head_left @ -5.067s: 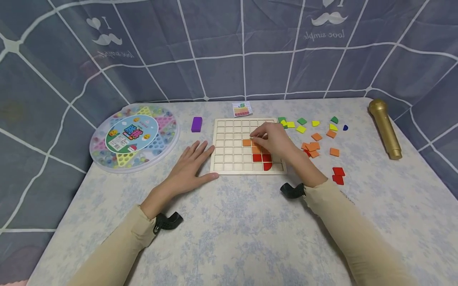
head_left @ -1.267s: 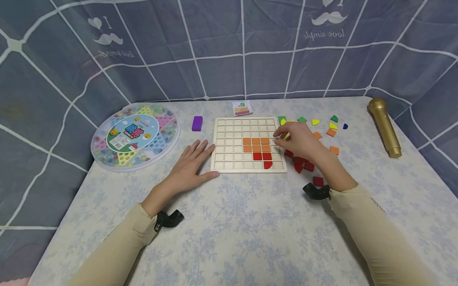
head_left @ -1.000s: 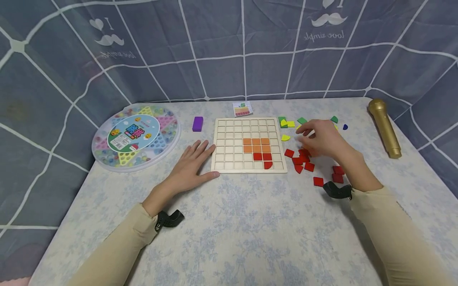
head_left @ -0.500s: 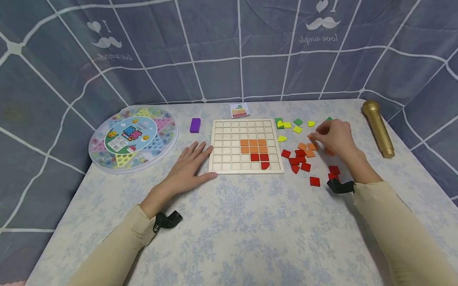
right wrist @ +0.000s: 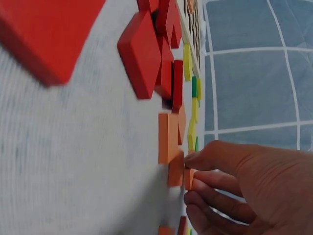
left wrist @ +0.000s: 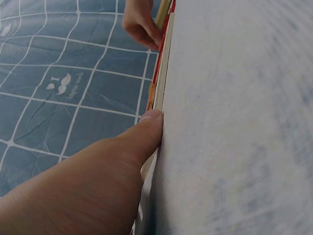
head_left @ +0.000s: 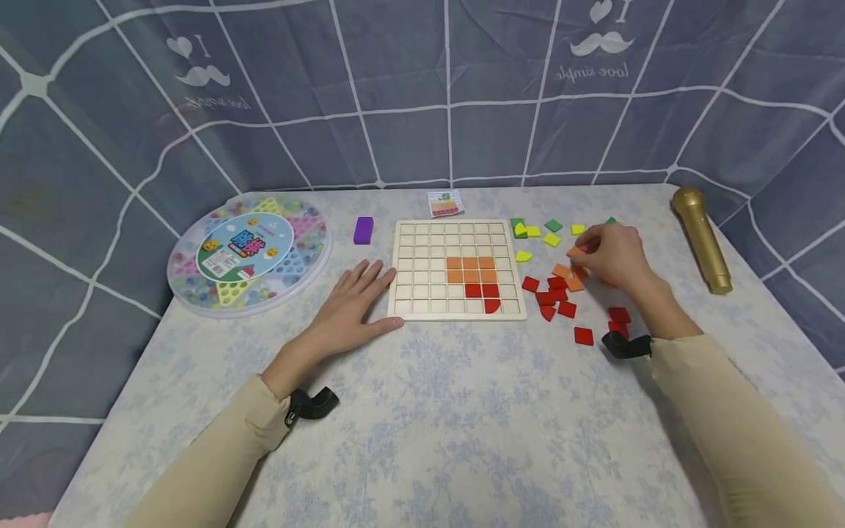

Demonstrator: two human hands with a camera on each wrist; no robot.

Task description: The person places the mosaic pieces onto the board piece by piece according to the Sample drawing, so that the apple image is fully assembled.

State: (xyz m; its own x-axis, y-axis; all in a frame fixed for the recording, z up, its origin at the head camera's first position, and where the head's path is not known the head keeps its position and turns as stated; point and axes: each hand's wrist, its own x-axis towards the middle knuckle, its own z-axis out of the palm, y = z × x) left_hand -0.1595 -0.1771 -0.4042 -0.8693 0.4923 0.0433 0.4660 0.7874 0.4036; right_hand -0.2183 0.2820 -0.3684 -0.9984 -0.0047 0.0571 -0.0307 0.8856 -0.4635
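A wooden grid board (head_left: 422, 249) lies on the table. Set in its cells are two rows of orange square tiles (head_left: 471, 262), with red tiles (head_left: 473, 291) below them, one of these with a rounded corner. My left hand (head_left: 350, 308) rests flat with spread fingers at the board's left edge; its thumb (left wrist: 149, 125) touches the near corner. To the right of the board, my right hand (head_left: 617, 255) pinches an orange square tile (right wrist: 189, 178) between thumb and fingers, low over the loose orange tiles (head_left: 574, 284). Part of this pile is hidden behind the hand.
Loose red tiles (head_left: 584, 336) lie nearer me, yellow tiles (head_left: 551, 240) and green tiles (head_left: 553, 225) farther back. A small pattern card (head_left: 445, 204) and a purple block (head_left: 363, 230) stand behind the board. A round bead box (head_left: 247, 253) is left, a gold microphone-like object (head_left: 703, 238) right.
My right hand has moved from the board rightward to the loose orange tiles and taken hold of one. More orange tiles now sit in the grid than at first. The left hand stays put.
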